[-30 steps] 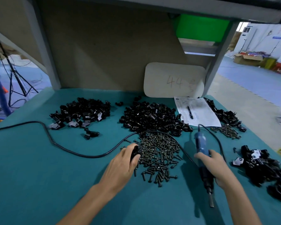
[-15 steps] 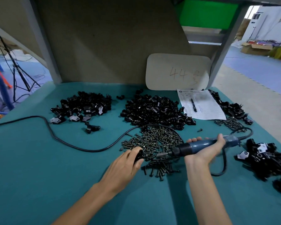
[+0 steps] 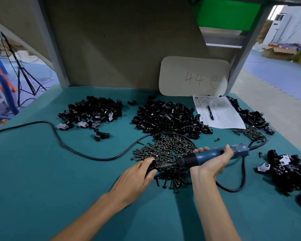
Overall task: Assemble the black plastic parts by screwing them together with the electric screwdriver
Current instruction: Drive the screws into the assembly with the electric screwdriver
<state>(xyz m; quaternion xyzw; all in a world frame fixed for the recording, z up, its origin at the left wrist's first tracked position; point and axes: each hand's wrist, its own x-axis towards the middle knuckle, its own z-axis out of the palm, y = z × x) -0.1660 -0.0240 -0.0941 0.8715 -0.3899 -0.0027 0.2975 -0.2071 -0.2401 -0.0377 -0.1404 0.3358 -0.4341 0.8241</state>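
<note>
You are gripping a small black plastic part (image 3: 152,165) in your left hand (image 3: 137,178), fingers curled round it, at the near-left edge of the screw pile (image 3: 167,147). Your right hand (image 3: 210,165) is wrapping round the blue body of the electric screwdriver (image 3: 214,154) and holding it almost level over the near side of the screw pile. Its bit is pointing left and meeting the part.

The tool's black cable (image 3: 102,160) is looping right of the screw pile, arcing behind it and trailing left across the teal table (image 3: 33,180). One heap of black parts (image 3: 167,117) is lying just behind the screw pile. Another heap (image 3: 92,113) is lying behind it to the left. A third heap with silver plates (image 3: 288,169) is sitting well to its right. A printed sheet (image 3: 222,119) with a pen (image 3: 210,113) on it is lying behind-right of the screw pile, before a pale board marked 44 (image 3: 193,76).
</note>
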